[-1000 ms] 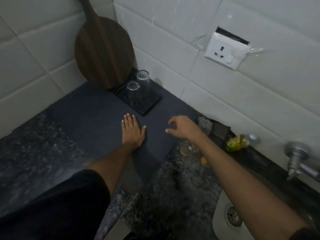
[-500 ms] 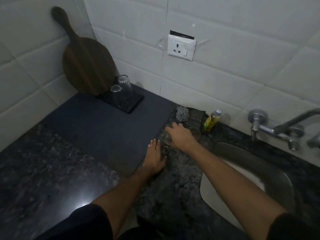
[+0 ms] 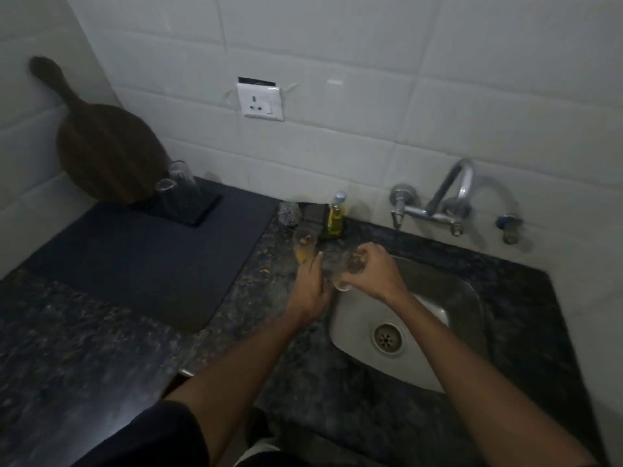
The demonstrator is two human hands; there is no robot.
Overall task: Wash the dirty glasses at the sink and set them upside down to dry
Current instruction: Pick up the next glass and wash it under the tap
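My right hand (image 3: 372,273) grips a clear dirty glass (image 3: 345,273) from above and holds it tilted over the left rim of the steel sink (image 3: 462,298). My left hand (image 3: 310,286) lies flat on the granite counter with straight fingers, just left of that glass. Its fingertips reach the base of a second dirty glass (image 3: 303,247) with yellowish residue, standing upright on the counter. Two clean glasses (image 3: 178,190) stand upside down on a small black mat (image 3: 202,214) at the back left.
A wall tap (image 3: 438,205) hangs over the sink's back edge, with a drain (image 3: 386,338) in the basin. A soap bottle (image 3: 336,214), a steel scrubber (image 3: 290,214) and a dark sponge holder (image 3: 315,214) sit by the wall. A wooden board (image 3: 104,156) leans at left behind a large dark mat (image 3: 151,261).
My right hand took one dirty glass off the counter and carried it right to the sink's edge. My left hand slid right along the counter. The view swung right toward the sink.
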